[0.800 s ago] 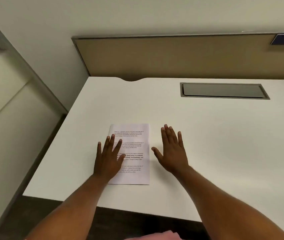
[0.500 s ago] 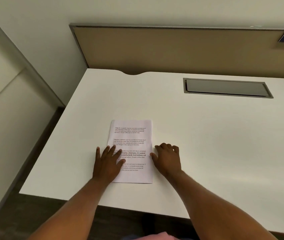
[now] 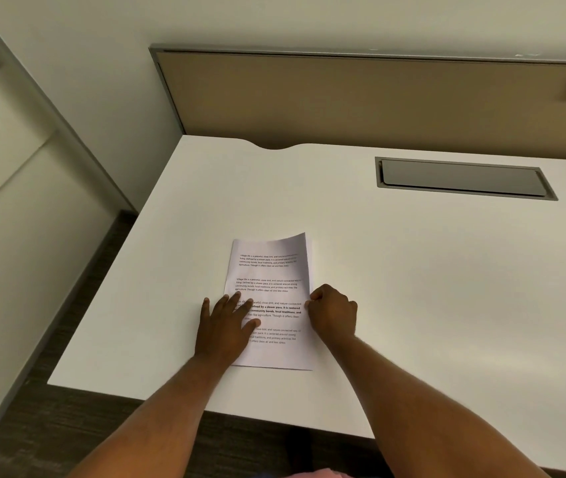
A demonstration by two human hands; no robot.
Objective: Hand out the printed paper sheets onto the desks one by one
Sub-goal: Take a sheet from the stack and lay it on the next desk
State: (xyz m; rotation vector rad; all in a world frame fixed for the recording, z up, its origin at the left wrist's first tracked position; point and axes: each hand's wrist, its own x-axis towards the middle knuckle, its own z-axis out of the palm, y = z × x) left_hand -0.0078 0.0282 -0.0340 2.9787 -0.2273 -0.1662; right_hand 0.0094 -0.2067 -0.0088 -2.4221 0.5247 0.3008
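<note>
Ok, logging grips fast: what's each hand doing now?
Left hand: open, flat on the white printed paper sheets.
Right hand: closed, pinching the top sheet's right edge.

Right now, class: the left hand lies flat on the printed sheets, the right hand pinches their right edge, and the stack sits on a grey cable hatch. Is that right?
Not quite. The head view shows the printed sheets lying on the bare white desk; the grey cable hatch is apart, further back and right. The left hand does lie flat on them, the right hand curled at their right edge.

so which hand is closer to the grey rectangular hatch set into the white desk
Right. The right hand sits at the printed sheets' right edge, below the grey rectangular hatch; the left hand lies flat on their left side, farther away.
</note>
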